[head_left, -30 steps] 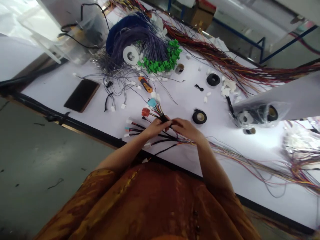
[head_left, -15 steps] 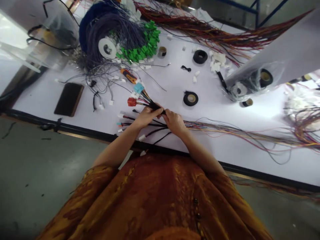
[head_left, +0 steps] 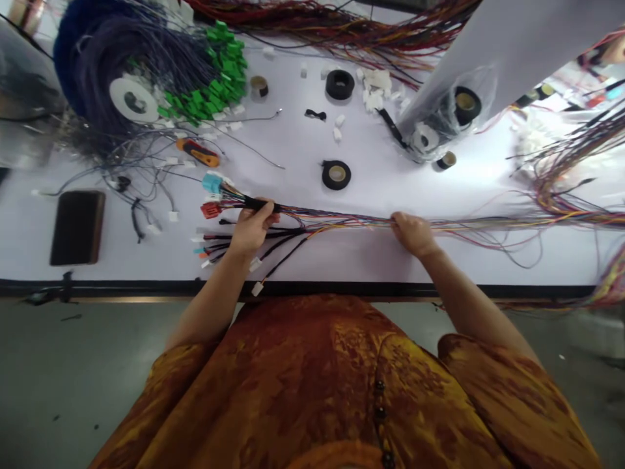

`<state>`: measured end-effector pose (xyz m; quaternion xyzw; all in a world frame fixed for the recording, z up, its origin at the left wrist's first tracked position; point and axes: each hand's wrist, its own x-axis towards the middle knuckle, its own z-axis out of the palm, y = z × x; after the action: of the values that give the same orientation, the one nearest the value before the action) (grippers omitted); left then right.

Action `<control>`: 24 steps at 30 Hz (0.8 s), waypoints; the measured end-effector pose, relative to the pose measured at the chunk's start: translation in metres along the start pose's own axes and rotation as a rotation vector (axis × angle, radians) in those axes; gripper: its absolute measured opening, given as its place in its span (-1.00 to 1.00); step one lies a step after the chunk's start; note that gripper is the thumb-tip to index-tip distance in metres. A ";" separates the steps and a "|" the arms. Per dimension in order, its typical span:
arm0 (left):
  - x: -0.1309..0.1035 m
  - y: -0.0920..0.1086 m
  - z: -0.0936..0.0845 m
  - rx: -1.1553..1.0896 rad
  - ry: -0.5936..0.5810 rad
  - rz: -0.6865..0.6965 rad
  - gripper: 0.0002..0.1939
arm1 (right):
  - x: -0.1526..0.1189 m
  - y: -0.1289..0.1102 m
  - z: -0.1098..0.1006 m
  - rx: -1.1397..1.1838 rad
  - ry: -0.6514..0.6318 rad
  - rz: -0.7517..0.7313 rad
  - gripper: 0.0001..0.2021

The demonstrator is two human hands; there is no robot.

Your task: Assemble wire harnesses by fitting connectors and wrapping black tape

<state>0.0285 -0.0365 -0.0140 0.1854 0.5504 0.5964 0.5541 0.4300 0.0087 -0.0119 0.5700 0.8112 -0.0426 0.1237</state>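
Observation:
My left hand [head_left: 251, 228] is closed round the black-taped part of a wire harness [head_left: 342, 218], just behind its connectors. A light blue connector [head_left: 211, 183] and a red connector [head_left: 211, 210] stick out to the left of it. Farther right, my right hand [head_left: 413, 233] is closed round the loose coloured wires of the same harness, which run straight between both hands. Several black-sleeved branches with small plugs, one a white connector [head_left: 258, 288], lie below my left hand near the table edge. A roll of black tape [head_left: 336, 174] lies above the wires.
Bundled wires with green connectors [head_left: 224, 71] lie at the back left, near an orange cutter [head_left: 198, 152] and a phone-like dark object [head_left: 77, 228]. Red wires [head_left: 312, 32] cross the back. A white roll [head_left: 469, 71] and plastic-wrapped tape stand right. Another person's hand [head_left: 614, 51] shows far right.
My right hand has slid right along the wires, away from my left hand. My left hand keeps its hold on the taped part. The view has shifted right and levelled.

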 end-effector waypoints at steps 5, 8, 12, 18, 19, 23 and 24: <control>0.003 0.001 -0.001 0.093 0.009 0.047 -0.83 | -0.017 0.101 0.012 -0.044 0.018 0.343 -0.73; 0.002 0.002 0.002 0.119 0.020 0.028 -0.83 | -0.026 0.147 0.013 -0.019 0.056 0.480 -0.69; 0.003 0.002 0.005 0.137 0.036 0.026 -0.81 | -0.038 0.179 0.008 0.020 0.156 0.531 -0.59; 0.006 0.007 0.004 0.175 0.093 -0.048 -0.78 | -0.036 0.198 0.001 -0.005 0.189 0.525 -0.53; 0.007 0.009 0.004 0.181 0.103 -0.063 -0.76 | -0.034 0.196 -0.001 -0.029 0.157 0.522 -0.56; 0.011 0.014 0.005 0.196 0.083 -0.058 -0.77 | -0.027 0.145 -0.013 0.035 0.087 0.299 -0.43; 0.012 0.015 0.006 0.196 0.073 -0.052 -0.78 | -0.025 0.122 -0.015 0.119 0.106 0.169 -0.41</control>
<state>0.0223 -0.0199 -0.0038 0.2025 0.6306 0.5315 0.5281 0.5500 0.0311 0.0177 0.6440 0.7618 -0.0497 0.0496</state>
